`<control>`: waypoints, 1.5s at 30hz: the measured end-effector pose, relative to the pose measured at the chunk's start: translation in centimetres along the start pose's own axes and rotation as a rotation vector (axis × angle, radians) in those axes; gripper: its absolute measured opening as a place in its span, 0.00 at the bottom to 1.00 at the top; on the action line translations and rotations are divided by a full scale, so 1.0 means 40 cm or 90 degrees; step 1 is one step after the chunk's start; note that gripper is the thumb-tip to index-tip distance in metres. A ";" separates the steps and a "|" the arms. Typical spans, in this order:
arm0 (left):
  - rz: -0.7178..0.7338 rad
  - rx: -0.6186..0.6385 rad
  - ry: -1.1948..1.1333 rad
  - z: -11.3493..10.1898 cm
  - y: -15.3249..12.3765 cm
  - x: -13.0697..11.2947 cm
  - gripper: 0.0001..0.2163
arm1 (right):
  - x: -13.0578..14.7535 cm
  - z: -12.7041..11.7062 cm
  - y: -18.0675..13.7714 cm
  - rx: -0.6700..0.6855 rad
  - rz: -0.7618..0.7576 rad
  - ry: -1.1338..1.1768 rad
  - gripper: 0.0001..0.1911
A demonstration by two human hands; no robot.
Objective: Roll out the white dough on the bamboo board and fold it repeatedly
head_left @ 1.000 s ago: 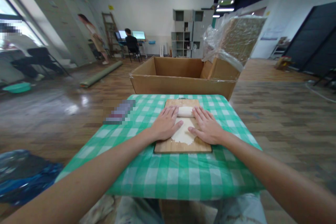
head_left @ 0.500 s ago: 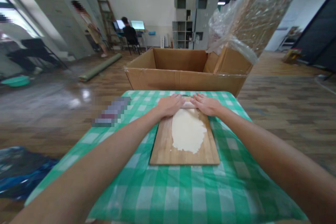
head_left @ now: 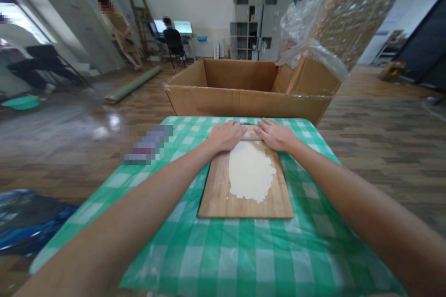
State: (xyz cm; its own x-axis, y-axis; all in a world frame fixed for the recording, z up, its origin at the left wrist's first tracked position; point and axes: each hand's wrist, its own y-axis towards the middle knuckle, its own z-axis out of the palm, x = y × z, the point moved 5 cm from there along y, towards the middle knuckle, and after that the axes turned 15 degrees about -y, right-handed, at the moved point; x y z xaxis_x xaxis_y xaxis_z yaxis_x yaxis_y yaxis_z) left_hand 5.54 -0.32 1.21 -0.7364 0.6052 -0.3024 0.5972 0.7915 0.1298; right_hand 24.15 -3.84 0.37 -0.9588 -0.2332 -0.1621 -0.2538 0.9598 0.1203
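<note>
A flat, ragged-edged sheet of pale dough (head_left: 250, 174) lies on a wooden board (head_left: 216, 199). Across the far end of the dough is a light-coloured rolling pin (head_left: 251, 134); only its middle shows. My left hand (head_left: 226, 134) covers the pin's left end, its fingers laid over it. My right hand (head_left: 277, 134) rests over the right end in the same way. Both palms press down on the pin, and its ends are hidden under them.
The board lies on a table with a green checked cloth (head_left: 223, 260). A blurred-out object (head_left: 149, 144) is at the table's left edge. Behind stands a large cardboard box (head_left: 244, 102). Several people are in the background, one seated person (head_left: 172, 39) facing screens.
Both hands stay on the rolling pin at the far end of the dough, with hardly any shift. The view has tilted slightly. A standing person at the back left has changed posture a little.
</note>
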 end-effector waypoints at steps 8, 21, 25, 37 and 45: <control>0.031 -0.011 -0.054 0.001 -0.114 -0.029 0.26 | 0.060 -0.034 -0.131 -0.049 0.006 -0.002 0.47; -0.022 0.070 -0.038 -0.056 -0.165 -0.040 0.27 | 0.102 -0.053 -0.249 -0.118 -0.076 -0.040 0.46; -0.009 0.047 -0.013 -0.038 -0.205 -0.065 0.28 | 0.110 -0.062 -0.294 -0.118 -0.083 -0.027 0.45; -0.048 -0.033 -0.008 -0.008 -0.151 -0.019 0.28 | 0.081 -0.071 -0.253 -0.108 -0.111 0.024 0.44; -0.004 0.026 0.043 0.023 0.000 0.078 0.26 | 0.033 -0.038 -0.087 -0.044 -0.076 0.055 0.44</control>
State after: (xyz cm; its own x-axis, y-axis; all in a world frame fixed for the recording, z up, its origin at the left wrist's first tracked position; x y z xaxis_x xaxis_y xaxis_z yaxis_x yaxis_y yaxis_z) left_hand 3.53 1.47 -0.59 -0.7596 0.6053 -0.2380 0.6036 0.7924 0.0885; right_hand 23.55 -7.73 1.24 -0.9280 -0.3605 -0.0941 -0.3719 0.9121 0.1724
